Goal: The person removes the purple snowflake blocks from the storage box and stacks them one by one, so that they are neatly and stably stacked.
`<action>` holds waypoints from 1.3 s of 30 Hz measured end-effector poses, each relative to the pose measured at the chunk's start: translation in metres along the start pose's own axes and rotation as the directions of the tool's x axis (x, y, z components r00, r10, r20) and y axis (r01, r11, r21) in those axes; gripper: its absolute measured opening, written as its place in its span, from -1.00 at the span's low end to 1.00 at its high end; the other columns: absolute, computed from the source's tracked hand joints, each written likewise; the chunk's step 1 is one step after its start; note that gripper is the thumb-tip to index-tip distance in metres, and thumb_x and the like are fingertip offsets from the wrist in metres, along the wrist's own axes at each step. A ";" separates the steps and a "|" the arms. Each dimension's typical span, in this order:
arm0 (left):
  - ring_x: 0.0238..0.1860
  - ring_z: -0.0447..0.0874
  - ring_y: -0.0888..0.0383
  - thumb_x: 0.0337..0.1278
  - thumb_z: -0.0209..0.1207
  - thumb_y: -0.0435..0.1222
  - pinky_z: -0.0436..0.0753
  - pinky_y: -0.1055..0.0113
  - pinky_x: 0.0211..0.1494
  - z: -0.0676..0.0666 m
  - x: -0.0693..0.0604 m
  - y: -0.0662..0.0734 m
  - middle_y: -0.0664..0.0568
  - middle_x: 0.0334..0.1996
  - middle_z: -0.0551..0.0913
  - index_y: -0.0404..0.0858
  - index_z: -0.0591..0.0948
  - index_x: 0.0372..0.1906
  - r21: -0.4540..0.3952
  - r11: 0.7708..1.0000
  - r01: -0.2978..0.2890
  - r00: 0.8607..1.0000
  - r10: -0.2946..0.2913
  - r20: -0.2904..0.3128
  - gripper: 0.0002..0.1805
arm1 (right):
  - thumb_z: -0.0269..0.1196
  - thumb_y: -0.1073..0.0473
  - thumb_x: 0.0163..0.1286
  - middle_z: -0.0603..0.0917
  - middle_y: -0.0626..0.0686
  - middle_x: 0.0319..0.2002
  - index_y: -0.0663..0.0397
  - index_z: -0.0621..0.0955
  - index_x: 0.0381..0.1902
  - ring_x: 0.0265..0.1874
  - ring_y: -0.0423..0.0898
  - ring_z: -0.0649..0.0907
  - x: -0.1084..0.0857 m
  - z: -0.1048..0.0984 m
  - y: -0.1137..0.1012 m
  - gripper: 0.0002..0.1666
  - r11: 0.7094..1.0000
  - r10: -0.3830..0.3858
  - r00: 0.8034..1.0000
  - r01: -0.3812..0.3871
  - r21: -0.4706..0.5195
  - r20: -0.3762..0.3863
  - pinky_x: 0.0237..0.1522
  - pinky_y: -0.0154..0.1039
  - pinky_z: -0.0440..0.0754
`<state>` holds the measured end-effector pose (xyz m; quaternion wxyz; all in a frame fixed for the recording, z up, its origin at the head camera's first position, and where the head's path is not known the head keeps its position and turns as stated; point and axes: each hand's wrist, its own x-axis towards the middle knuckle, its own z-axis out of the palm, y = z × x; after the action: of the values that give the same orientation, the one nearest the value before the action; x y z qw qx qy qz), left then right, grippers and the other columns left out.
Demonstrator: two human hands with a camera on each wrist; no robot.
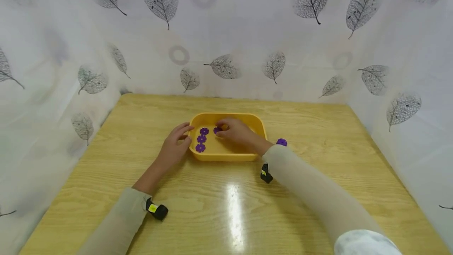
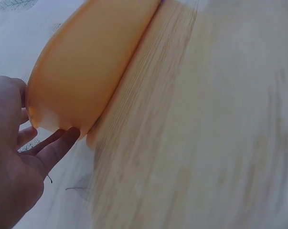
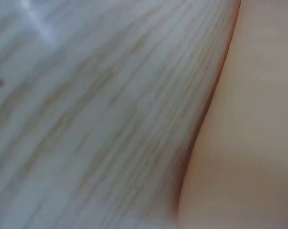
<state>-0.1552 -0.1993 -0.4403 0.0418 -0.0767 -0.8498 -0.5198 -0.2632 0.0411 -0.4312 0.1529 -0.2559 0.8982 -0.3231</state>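
A yellow plastic tray (image 1: 228,157) sits on the table. Inside it, at the left, three purple snowflake discs (image 1: 201,139) lie in a column, edges close together. My right hand (image 1: 235,130) reaches into the tray and pinches another purple disc (image 1: 216,130), partly hidden by the fingers. At the tray's left end, my left hand (image 1: 175,143) touches the rim and outer wall with its fingers spread. The left wrist view shows that hand (image 2: 26,157) against the tray's end wall (image 2: 86,67). Only the tray's side (image 3: 244,124) appears in the right wrist view, without the hand.
One more purple disc (image 1: 281,142) lies on the table right of the tray, beside my right sleeve (image 1: 311,192). The wooden table (image 1: 198,215) reflects a bright streak in front of the tray. Leaf-printed cloth (image 1: 240,30) hangs behind and at both sides.
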 end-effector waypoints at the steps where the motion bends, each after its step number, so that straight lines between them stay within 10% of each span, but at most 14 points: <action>1: 0.27 0.52 -0.17 0.48 0.01 -0.29 0.60 -0.05 0.30 0.000 0.000 0.000 -0.10 0.53 0.23 -0.25 0.47 0.40 0.000 1.000 0.004 1.000 -0.004 -0.001 -0.54 | 0.30 0.01 0.43 0.66 0.03 0.19 0.03 0.60 0.26 0.20 -0.02 0.61 0.001 0.000 0.000 -0.51 1.000 -0.003 1.000 0.004 -0.001 0.005 0.32 -0.10 0.55; 24: 0.28 0.51 -0.16 0.49 0.01 -0.28 0.61 -0.05 0.30 0.000 0.001 -0.002 -0.08 0.53 0.23 -0.26 0.47 0.40 0.000 1.000 0.000 1.000 0.000 0.005 -0.54 | 0.29 0.08 0.45 0.64 0.05 0.06 0.04 0.65 0.21 -0.01 -0.07 0.58 0.002 0.001 0.000 -0.59 0.968 -0.073 0.995 0.088 -0.237 0.072 0.16 -0.16 0.60; 39: 0.29 0.51 -0.17 0.49 -0.01 -0.29 0.56 -0.08 0.34 0.001 0.001 -0.002 -0.12 0.53 0.22 -0.27 0.45 0.42 0.005 1.000 0.002 1.000 -0.002 0.010 -0.52 | 0.34 -0.04 0.40 0.57 0.01 -0.08 -0.01 0.68 0.11 -0.14 -0.11 0.52 0.001 0.002 -0.001 -0.60 0.971 -0.088 0.992 0.105 -0.213 0.088 -0.06 -0.25 0.57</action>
<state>-0.1566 -0.1994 -0.4418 0.0374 -0.0783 -0.8513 -0.5174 -0.2624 0.0388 -0.4320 0.1431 -0.3269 0.9080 -0.2196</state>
